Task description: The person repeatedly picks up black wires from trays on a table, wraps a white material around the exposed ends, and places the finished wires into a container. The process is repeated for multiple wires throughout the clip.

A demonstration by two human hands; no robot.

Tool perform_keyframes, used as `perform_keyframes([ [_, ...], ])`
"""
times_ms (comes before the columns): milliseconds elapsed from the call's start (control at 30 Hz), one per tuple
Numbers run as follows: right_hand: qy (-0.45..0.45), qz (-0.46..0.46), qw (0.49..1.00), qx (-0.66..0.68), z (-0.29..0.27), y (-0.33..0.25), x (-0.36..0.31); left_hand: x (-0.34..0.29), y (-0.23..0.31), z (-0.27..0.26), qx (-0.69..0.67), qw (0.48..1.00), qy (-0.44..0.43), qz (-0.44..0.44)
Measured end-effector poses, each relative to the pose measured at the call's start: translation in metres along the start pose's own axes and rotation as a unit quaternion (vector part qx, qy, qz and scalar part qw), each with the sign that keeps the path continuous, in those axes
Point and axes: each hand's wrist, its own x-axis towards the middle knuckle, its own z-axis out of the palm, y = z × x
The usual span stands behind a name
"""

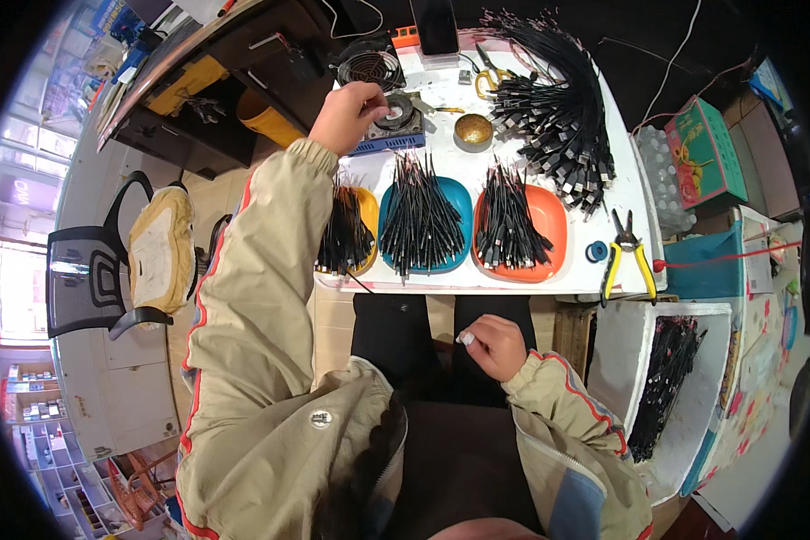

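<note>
We reached with our left hand (346, 115) to the far left part of the white worktop (549, 279), where a small blue device with a round black top (396, 121) stood. The fingers of this hand were bent together over the round top, but we could not tell if they pinched a wire end there, because the hand covered the place. Our right hand (493, 346) rested low above our lap, in front of the worktop edge, with the grip closed to a loose fist; something small and pale showed at the fingertips, too small to name.

To do this step well, we judged it better to keep the left wrist high and to come down on the round top from above, since the yellow tray (362, 236) with black cable pieces lay directly under our left sleeve and could be swept.

The teal tray (423, 220) and the orange tray (522, 225), both filled with the same short black cables, stood side by side near the front edge. A big bundle of black cables (558, 108) took the far right part, and a small brass bowl (473, 130) was between it and the device. The yellow-handled pliers (628, 256) lay just beside the right edge. Free room was small: only narrow white strips between trays. The left edge was very near to the device, so the elbow had to stay outside the worktop.
</note>
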Motion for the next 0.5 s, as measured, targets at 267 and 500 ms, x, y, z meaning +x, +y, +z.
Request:
perform_keyframes([
  [267, 0.049, 0.017, 0.994, 0.098, -0.007, -0.069, 0.037, -0.135, 0.156, -0.017, -0.563, 0.816, 0.027, -0.126],
  [500, -0.003, 0.044, 0.987, 0.156, -0.016, -0.152, 0.021, -0.184, 0.252, -0.016, -0.519, 0.853, 0.033, -0.046],
])
